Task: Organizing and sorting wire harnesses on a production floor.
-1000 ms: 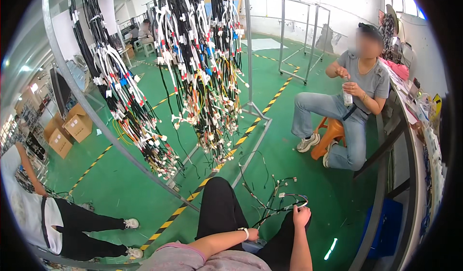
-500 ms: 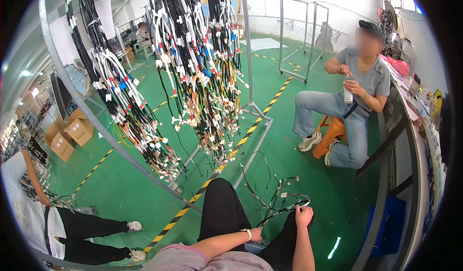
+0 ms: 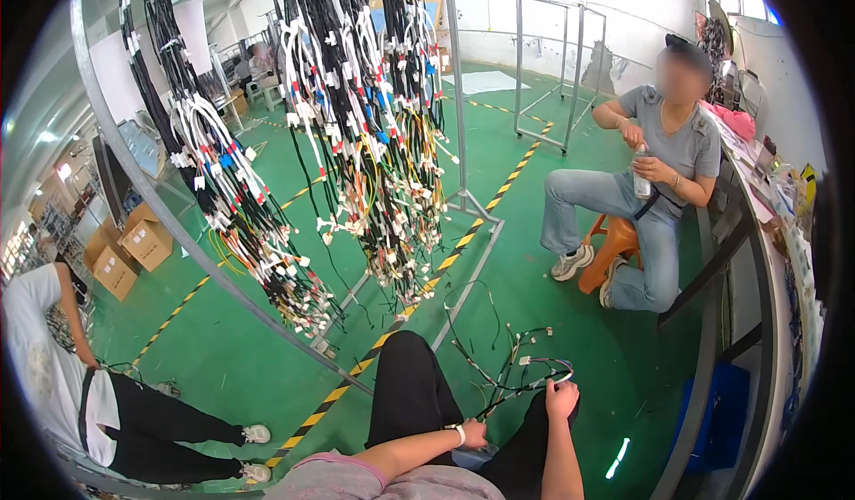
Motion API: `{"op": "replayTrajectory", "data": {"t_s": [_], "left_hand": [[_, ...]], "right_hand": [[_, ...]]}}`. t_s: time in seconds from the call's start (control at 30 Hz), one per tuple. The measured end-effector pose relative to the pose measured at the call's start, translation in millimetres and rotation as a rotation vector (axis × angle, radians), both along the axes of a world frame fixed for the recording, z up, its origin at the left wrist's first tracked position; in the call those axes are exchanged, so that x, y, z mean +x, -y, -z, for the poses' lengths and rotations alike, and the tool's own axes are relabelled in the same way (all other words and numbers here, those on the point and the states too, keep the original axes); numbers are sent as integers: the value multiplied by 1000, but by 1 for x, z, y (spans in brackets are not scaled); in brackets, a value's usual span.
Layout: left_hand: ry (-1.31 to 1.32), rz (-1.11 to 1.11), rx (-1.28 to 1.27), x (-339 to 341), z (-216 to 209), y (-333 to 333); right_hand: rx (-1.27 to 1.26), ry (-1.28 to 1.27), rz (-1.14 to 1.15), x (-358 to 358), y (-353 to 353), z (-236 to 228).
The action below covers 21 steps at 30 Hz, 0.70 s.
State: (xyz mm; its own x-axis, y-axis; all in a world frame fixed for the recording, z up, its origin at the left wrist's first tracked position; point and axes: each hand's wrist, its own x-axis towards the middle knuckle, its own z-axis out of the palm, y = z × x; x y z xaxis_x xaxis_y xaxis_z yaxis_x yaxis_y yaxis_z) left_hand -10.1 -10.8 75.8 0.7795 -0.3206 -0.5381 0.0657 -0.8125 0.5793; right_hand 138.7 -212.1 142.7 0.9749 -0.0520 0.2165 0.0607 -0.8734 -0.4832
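Right hand grips wire harness; my left hand, can't tell its hold. Likely arranging; next needs steady grip.

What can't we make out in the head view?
All head view:
Left hand: fingertips and grip, hidden by the hand itself.
Right hand: the stretch of wire harness inside the fist, covered by the fingers.
Harness connectors: pins too small.
Hanging wire bundles: tops cut off by the upper edge.
Blue bin: partly behind the dark frame leg.
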Motion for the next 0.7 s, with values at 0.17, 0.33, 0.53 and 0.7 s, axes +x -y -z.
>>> {"op": "replayTrajectory", "data": {"t_s": [0.17, 0.33, 0.53, 0.7], "left_hand": [[158, -6, -51, 1, 0, -1], [246, -162, -95, 4, 4, -6], [268, -346, -157, 3, -12, -9], [253, -267, -160, 6, -21, -9]], "right_hand": [[7, 4, 4, 1, 1, 0], [4, 12, 6, 3, -2, -2], [10, -19, 5, 3, -4, -4], [-15, 16, 4, 4, -1, 1]]}}
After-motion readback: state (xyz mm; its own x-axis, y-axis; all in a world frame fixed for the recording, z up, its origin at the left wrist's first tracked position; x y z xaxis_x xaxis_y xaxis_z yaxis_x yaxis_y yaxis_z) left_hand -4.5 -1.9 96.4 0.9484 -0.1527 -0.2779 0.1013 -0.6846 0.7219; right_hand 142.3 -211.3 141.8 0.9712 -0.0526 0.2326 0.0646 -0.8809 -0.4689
